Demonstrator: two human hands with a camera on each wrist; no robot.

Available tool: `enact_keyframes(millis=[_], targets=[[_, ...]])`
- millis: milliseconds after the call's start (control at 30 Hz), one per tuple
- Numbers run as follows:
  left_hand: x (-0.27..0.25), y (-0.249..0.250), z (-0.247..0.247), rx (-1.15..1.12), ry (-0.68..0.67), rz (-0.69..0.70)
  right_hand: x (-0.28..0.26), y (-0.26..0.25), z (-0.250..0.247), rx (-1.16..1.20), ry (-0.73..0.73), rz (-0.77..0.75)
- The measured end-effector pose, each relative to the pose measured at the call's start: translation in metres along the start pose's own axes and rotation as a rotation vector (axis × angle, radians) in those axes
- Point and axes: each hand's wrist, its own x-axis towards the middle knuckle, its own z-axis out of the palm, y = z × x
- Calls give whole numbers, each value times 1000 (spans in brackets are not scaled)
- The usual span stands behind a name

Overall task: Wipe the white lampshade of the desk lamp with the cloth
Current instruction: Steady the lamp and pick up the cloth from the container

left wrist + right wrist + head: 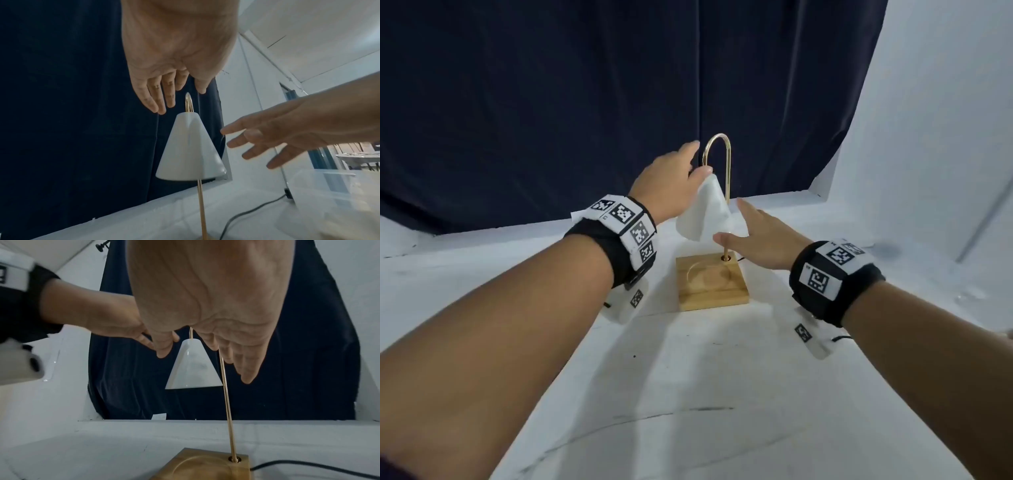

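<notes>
With both the left hand (669,178) and the right hand (760,236) open, empty, flanking the white lampshade (705,209) hanging over the wooden base (712,284), wiping seems unstarted; no cloth is visible, so fetching one likely comes next.

Your desk lamp has a glossy white cone-shaped lampshade (190,149) with faint grey marbled smudges on the side seen by the right wrist camera. It hangs from a shiny gold metal hooked stem (727,164), which rises out of a light honey-coloured square wooden base (710,284) with a paler ring worn into its top. A black power cord (308,464) trails from that base. On each of your wrists sits a black fabric wristband (835,284) carrying white squares printed with black blocky marker patterns. Behind the lamp hangs a dark navy curtain (551,102); the flat white tabletop (688,394) shows thin dark scuffs.
</notes>
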Motion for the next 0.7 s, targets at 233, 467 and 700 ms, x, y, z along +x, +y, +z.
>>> enact_keyframes(millis=[233,467,700], targets=[[40,14,5,36,4,-20,6,17,-5,53,-89,-12],[42,8,9,-45,41,15,5,44,-11,2,-63,66],[52,5,5,-67,5,31,-21,94,-58,-63,37,212]])
